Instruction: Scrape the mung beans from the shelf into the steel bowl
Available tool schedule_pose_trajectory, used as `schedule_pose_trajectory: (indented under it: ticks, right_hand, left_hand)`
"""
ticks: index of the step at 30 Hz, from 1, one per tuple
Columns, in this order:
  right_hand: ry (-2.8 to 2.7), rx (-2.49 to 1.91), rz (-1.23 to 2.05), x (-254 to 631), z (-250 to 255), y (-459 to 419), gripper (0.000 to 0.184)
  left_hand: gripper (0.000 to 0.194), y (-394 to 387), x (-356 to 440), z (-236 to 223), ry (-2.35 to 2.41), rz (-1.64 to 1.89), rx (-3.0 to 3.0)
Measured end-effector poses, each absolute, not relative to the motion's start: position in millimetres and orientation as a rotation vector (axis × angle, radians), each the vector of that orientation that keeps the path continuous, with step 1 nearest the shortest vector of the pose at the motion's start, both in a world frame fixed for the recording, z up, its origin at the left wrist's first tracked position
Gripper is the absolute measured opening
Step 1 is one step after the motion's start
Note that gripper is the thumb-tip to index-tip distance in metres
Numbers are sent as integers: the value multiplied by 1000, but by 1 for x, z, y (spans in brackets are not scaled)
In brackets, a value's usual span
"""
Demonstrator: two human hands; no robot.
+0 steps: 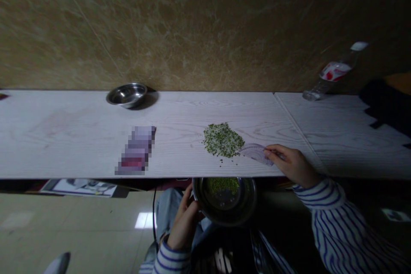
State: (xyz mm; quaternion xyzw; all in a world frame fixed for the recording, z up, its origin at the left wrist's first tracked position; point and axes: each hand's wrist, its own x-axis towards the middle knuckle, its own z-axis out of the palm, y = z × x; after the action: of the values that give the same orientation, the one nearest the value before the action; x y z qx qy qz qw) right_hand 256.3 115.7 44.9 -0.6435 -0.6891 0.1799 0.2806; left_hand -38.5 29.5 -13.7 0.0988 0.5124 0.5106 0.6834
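Observation:
My right hand (293, 165) pinches the right end of a clear, purplish half-round protractor (256, 153). Its left end lies at the lower right edge of a loose pile of small green beans mixed with white grains (223, 139) on the table. Below the table's front edge, my left hand (184, 220) grips the left rim of a steel bowl (248, 207). Green beans (221, 186) lie inside that bowl, towards its far side. A few stray beans sit just in front of the pile.
A second steel bowl (128, 102) stands at the back left by the marbled wall (199, 25). A blurred-out flat object (136, 150) lies left of the pile. A clear bottle with a white cap (335, 71) stands at the back right, near a dark object (390, 102).

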Motion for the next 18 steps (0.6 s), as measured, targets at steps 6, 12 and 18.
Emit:
schedule_pose_trajectory:
  ticks: [6,12,18]
  right_hand:
    - [-1808,-1719,485,255,47,112,23]
    - [-1858,-1686,526,254,42,114,23]
    - [-1839,-1679,503,254,41,114,21]
  left_hand:
    - [55,28,-36,-9,1128,1127,233]
    - [57,29,-36,-8,1135,1135,224]
    - [58,29,-37,-10,1127,1137,224]
